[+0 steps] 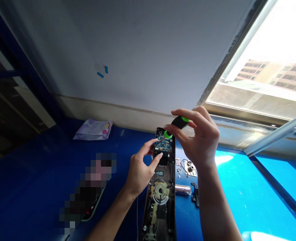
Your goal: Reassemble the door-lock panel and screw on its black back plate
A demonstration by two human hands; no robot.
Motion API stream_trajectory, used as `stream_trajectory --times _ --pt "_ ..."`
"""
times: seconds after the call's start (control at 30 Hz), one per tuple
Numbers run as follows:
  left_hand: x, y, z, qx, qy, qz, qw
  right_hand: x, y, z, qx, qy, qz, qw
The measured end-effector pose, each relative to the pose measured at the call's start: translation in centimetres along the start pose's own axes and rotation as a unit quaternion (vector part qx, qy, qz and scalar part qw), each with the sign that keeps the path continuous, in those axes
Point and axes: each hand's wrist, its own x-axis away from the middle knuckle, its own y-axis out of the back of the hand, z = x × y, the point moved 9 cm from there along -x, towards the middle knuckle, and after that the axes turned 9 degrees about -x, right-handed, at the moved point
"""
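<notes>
A long opened door-lock body lies on the blue table, its circuit board at the far end and a round brass mechanism in the middle. My right hand is closed round a black and green screwdriver, whose tip points down at the circuit board. My left hand rests against the lock's left edge, with thumb and forefinger pinching at the board's near corner; what they hold is too small to name.
Loose screws, a small metal plate, a pinkish cylinder and a black part lie right of the lock. A white packet sits by the wall. A blurred-out device lies left. Window at right.
</notes>
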Motion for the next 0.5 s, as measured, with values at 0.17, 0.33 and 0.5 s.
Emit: stream_trajectory --times 0.17,0.33,0.5 --pt "0.0 0.0 0.1 0.004 -0.004 -0.001 1.000 0.1 -1.5 -0.3 -0.074 -0.018 0.088 0.993" --pt "-0.1 0.0 0.2 0.003 -0.001 -0.001 1.000 0.1 -0.8 -0.1 -0.059 -0.001 0.055 0.997" --pt "-0.1 -0.1 0.2 0.003 -0.001 -0.002 1.000 -0.1 -0.7 0.7 -0.006 0.036 0.037 0.999"
